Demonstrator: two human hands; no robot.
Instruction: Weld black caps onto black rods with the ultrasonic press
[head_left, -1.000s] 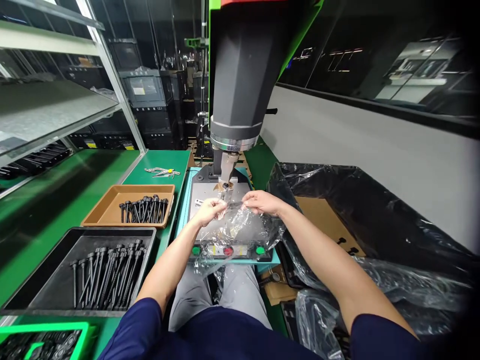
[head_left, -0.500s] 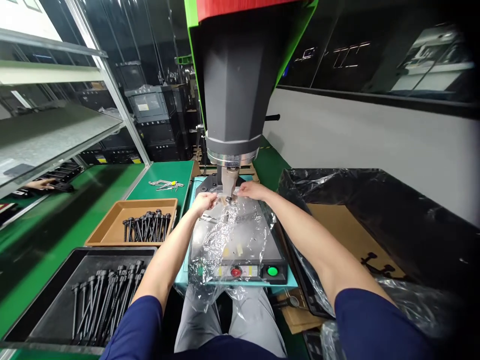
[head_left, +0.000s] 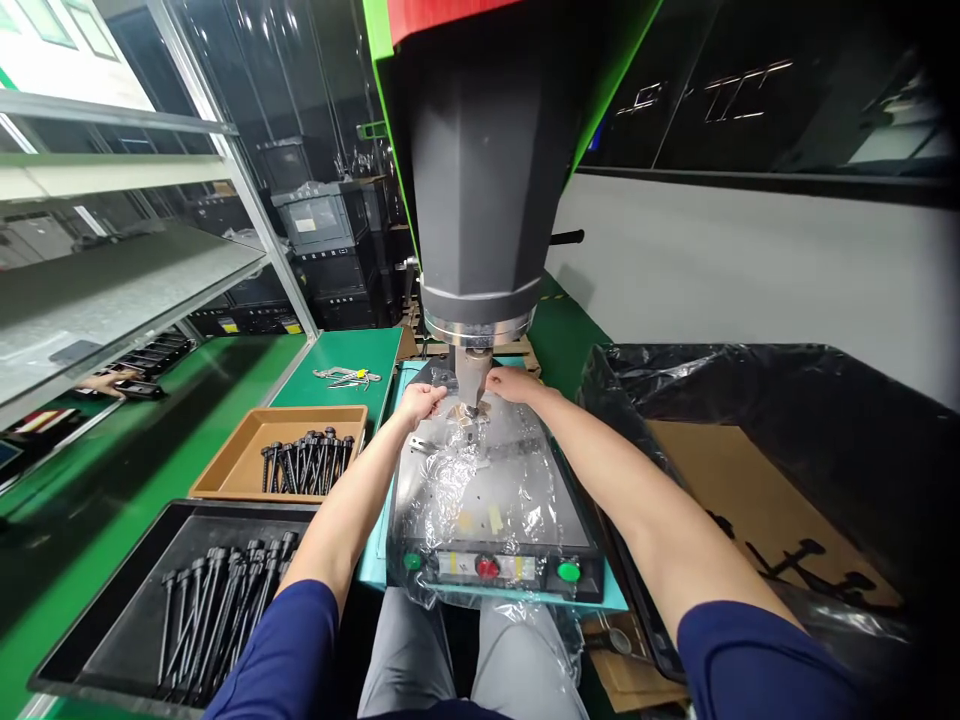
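Below the machine head (head_left: 480, 200), at the metal tip (head_left: 470, 378): 2 hands, 1 on either side, close in. Risk (judged): fingers could be pinched if the tip dropped; the clear film (head_left: 450, 490) could snag or tear if pulled sideways against it. Loose film over the front panel (head_left: 591, 585) could catch on the red button (head_left: 487, 568) or the 2 green buttons (head_left: 568, 572). Position: film upper edge at the fingers, bulk spread toward the wearer's knees. Left hand (head_left: 420, 402): fingers closed on the edge. Right hand (head_left: 517, 385): fingers pinched, apparently on film, faint there. Tip-film contact: cannot tell.
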